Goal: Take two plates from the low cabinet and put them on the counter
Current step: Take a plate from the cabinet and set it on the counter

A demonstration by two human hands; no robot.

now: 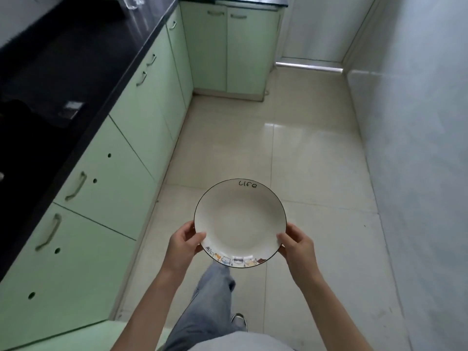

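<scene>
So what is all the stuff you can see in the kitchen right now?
White round ceramic plate with black rim: one seen, white with cartoon animals and the word "life", held over the floor.
Black stone counter: one, black, along the left.
Pale green cabinet doors: several, green with metal handles, all shut, under the counter and at the far end.
Clear glassware: count unclear, see-through, far end of counter.
Glossy cream floor tiles: many, cream, middle.
White wall: one, right side.
Left hand: grip on plate's left rim.
Right hand: grip on plate's right rim.
Blue jeans leg and shoe: below the plate.
</scene>
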